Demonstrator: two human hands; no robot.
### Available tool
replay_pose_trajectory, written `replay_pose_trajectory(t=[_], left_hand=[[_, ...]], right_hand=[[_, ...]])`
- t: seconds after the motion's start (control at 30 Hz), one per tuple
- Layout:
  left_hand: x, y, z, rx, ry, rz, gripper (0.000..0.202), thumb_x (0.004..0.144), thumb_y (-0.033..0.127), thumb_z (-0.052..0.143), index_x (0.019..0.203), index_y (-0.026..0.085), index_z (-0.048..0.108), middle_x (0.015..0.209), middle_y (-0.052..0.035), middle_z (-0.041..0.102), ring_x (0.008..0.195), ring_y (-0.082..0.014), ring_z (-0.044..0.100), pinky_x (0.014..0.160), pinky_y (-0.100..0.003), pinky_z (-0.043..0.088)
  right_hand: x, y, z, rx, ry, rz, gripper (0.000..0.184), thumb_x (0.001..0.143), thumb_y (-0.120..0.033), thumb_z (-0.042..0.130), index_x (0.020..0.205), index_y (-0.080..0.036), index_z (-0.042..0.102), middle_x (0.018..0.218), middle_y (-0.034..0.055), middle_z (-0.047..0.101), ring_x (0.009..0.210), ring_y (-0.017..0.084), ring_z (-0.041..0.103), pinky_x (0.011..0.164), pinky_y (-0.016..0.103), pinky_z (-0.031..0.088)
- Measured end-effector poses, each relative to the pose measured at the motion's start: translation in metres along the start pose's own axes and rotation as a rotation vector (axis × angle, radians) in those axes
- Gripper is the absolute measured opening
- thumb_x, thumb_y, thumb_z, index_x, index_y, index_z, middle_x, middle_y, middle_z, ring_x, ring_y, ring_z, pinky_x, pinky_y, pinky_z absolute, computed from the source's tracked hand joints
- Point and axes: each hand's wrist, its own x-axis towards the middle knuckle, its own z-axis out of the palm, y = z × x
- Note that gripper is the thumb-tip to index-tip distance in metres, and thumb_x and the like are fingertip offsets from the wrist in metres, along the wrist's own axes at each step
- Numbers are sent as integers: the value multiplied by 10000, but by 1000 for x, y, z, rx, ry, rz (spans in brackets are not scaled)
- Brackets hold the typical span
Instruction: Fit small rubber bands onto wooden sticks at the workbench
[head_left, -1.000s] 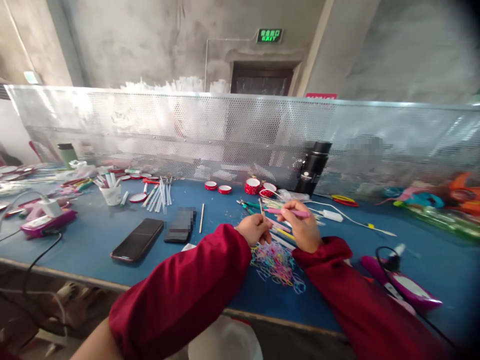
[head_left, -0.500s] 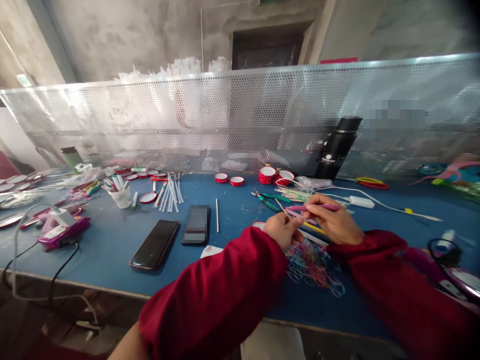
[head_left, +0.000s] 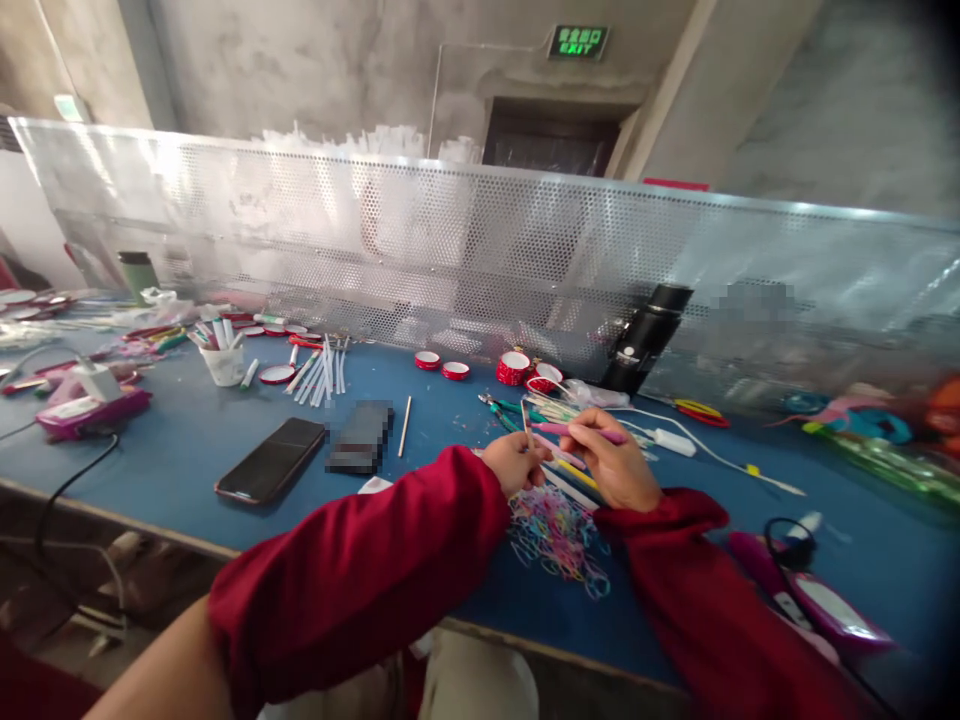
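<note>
My left hand (head_left: 514, 465) pinches a thin wooden stick (head_left: 525, 418), which points up from the fingers. Closed around a pink pen-like tool (head_left: 553, 429) is my right hand (head_left: 616, 470), just to the right. The tool's tip reaches close to the stick; I cannot tell whether they touch. Below both hands lies a tangled heap of small coloured rubber bands (head_left: 561, 540). Yellow and white slim items (head_left: 577, 475) lie partly hidden behind the hands.
Two phones (head_left: 271, 460) and another wooden stick (head_left: 405, 427) lie left of my hands. Pliers (head_left: 499, 412), small red drums (head_left: 514, 367) and a black flask (head_left: 649, 335) stand or lie further back. A purple device (head_left: 832, 605) with a cable is at right. A perforated metal screen (head_left: 420, 230) borders the table.
The camera view has tilted and shifted, so the table scene sits further left. The stick in my left hand stands more upright. Both hands keep their grip.
</note>
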Motion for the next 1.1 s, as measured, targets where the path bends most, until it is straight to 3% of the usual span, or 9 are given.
replay_pose_trajectory(t=[0.27, 0.4, 0.6, 0.77, 0.9, 1.1], left_hand=[[-4, 4, -7, -161, -38, -103, 81, 877, 255, 439, 872, 189, 486, 520, 64, 416, 343, -44, 294, 369, -150, 165], [-5, 6, -9, -163, -61, -123, 68, 877, 214, 397, 853, 191, 456, 502, 70, 359, 325, -46, 238, 356, -163, 114], [-2, 3, -14, -142, -162, -118, 108, 919, 280, 398, 876, 200, 457, 505, 86, 288, 326, -36, 199, 347, -144, 103], [-1, 3, -18, -125, -151, -156, 101, 921, 233, 402, 925, 186, 491, 535, 73, 338, 335, -25, 229, 346, -131, 127], [-6, 10, -22, -83, -200, -240, 183, 904, 134, 397, 1036, 163, 521, 568, 49, 427, 372, -28, 341, 361, -125, 203], [-2, 11, -27, -79, -189, -204, 105, 918, 159, 422, 919, 152, 526, 649, 21, 541, 423, -24, 448, 363, -111, 238]], right_hand=[[-3, -2, 9, 51, -29, -64, 159, 772, -340, 662, 790, -215, 565, 605, -27, 620, 578, 128, 576, 584, 254, 466], [-3, 1, 11, 15, -19, -82, 157, 776, -336, 653, 780, -209, 560, 594, -29, 622, 569, 129, 578, 581, 252, 460], [0, 7, 8, 39, -31, -101, 160, 787, -347, 638, 787, -205, 565, 602, -32, 630, 564, 119, 581, 585, 243, 459], [1, 9, 9, 14, -19, -137, 166, 772, -348, 650, 747, -206, 569, 594, -30, 631, 558, 116, 575, 576, 240, 457], [1, 9, 10, 33, -29, -124, 171, 742, -352, 670, 749, -214, 568, 581, -32, 624, 532, 116, 561, 555, 245, 461], [1, 7, 12, 64, -74, -120, 135, 733, -323, 666, 772, -223, 583, 571, -35, 622, 524, 112, 558, 538, 238, 447]])
